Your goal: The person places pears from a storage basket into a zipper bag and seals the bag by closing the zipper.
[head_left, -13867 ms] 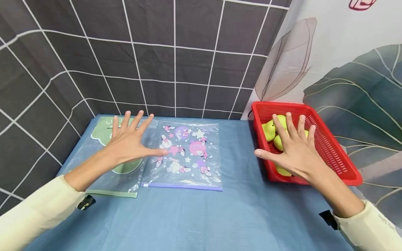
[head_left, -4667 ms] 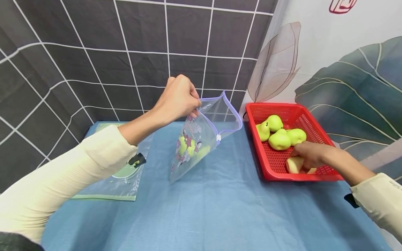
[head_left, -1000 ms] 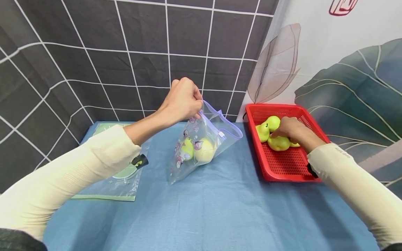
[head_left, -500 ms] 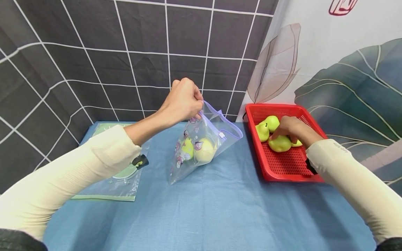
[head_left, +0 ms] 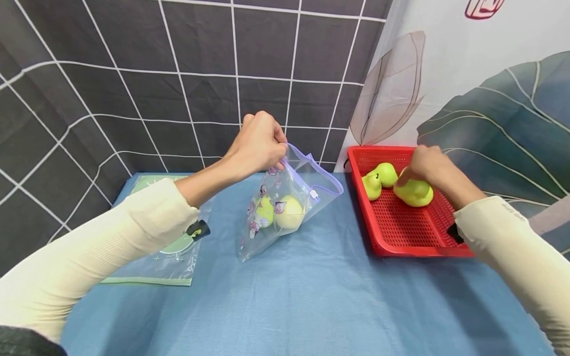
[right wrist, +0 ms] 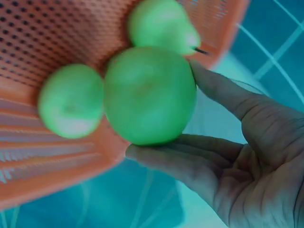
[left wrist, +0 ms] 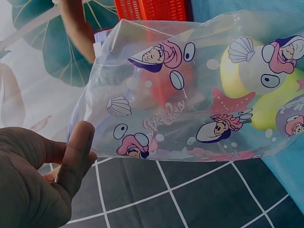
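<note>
Blue cloth is covering the near surface. Above it, the left hand is pinching the rim of a purple-edged bag containing yellow-green fruit; a slackening pinch could let the mouth collapse. Right, the right hand is gripping a pear in the red basket; smooth skin could cause slipping. Dark gridded fabric is standing far behind.

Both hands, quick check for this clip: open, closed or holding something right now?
Left hand: closed, pinching the printed zip bag near its opening.
Right hand: closed around a green pear, thumb and fingers on opposite sides.
</note>
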A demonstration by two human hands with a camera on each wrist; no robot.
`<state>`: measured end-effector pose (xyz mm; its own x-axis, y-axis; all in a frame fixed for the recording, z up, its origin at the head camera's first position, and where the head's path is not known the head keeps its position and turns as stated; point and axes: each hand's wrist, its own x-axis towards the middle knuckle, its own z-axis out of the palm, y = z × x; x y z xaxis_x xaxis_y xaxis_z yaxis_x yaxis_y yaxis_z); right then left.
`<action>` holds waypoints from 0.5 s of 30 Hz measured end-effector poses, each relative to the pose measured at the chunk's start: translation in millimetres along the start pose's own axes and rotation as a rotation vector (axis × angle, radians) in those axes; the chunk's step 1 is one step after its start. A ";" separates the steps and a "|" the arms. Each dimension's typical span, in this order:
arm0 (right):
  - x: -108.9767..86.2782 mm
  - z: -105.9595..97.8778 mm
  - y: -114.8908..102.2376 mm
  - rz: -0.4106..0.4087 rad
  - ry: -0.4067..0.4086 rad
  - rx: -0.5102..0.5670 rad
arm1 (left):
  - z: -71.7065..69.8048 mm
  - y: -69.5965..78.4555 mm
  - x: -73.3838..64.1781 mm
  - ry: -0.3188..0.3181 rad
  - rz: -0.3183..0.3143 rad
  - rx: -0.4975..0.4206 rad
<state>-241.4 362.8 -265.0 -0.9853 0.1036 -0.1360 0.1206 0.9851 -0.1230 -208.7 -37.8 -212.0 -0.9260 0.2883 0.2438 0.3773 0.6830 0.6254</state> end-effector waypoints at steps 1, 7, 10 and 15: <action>-2.5 -5.3 -2.6 0.007 0.028 0.009 | -0.1 0.2 -0.1 0.000 -0.001 -0.002; -17.2 -41.9 -23.8 0.004 0.084 0.082 | 0.9 3.6 -0.8 -0.007 -0.015 -0.024; -26.3 -55.3 -41.4 -0.028 0.072 0.148 | 2.1 4.2 -0.8 -0.014 -0.018 -0.030; -44.9 -54.9 -78.2 -0.093 0.077 0.453 | 2.3 3.9 -0.8 -0.010 -0.020 -0.014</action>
<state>-213.2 288.7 -195.3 -0.9985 0.0444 -0.0323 0.0549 0.8332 -0.5503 -206.5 -33.8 -211.5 -0.9330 0.2816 0.2241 0.3588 0.6791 0.6404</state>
